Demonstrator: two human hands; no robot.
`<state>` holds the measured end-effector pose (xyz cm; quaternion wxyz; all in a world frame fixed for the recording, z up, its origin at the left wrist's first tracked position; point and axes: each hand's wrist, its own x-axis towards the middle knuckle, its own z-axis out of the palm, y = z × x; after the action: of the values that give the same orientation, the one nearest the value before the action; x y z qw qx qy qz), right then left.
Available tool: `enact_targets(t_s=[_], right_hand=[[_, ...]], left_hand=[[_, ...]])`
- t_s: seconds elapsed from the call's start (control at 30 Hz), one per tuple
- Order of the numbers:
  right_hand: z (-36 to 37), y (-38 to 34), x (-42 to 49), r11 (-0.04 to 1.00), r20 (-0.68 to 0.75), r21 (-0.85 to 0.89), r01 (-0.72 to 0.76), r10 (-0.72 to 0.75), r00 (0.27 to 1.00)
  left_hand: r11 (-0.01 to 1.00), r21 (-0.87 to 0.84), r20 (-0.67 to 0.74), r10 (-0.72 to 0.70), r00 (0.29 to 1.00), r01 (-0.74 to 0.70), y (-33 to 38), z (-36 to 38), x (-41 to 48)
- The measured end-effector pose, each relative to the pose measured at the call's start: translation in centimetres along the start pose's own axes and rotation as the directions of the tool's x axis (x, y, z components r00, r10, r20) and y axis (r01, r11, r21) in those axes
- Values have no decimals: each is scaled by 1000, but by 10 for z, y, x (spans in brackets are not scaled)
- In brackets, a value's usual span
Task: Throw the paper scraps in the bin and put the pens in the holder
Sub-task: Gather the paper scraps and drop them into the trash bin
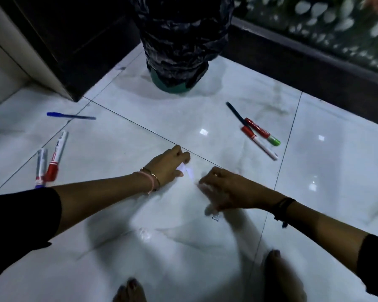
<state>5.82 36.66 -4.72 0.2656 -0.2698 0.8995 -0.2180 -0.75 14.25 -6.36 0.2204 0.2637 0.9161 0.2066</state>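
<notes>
On the glossy white tiled floor, my left hand (169, 165) is closed on a small white paper scrap (183, 169) near the middle. Just to its right, my right hand (224, 189) is closed over blurred white paper scraps (206, 188) against the floor. The bin (179, 40), green with a black liner draped over it, stands at the back centre. A blue pen (71, 116) lies at the left. Two markers (50, 162) lie at the near left. Three pens and markers (256, 131) lie in a cluster at the right. No holder is in view.
A dark cabinet corner (70, 62) stands at the back left and a dark skirting (303, 68) runs along the back right wall. My bare feet (279, 277) are at the bottom edge. Open floor lies between the hands and the bin.
</notes>
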Motion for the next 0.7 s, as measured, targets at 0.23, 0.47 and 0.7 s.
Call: enact_targets(t_s=[0.23,0.47,0.7], right_hand=[[42,-4,-30,985,-3,9,170,-170,986],[32,-6,-14,991,-121,6,136,-134,984],[16,-11,50,966,-394,245,-84,178,902]], left_hand=[[998,35,-40,55,998,-54,6,16,-10],[968,-234,-81,-114,990,93,-7,8,-17],[921,-372,-146,-181,973,116,-21,-7,-39]])
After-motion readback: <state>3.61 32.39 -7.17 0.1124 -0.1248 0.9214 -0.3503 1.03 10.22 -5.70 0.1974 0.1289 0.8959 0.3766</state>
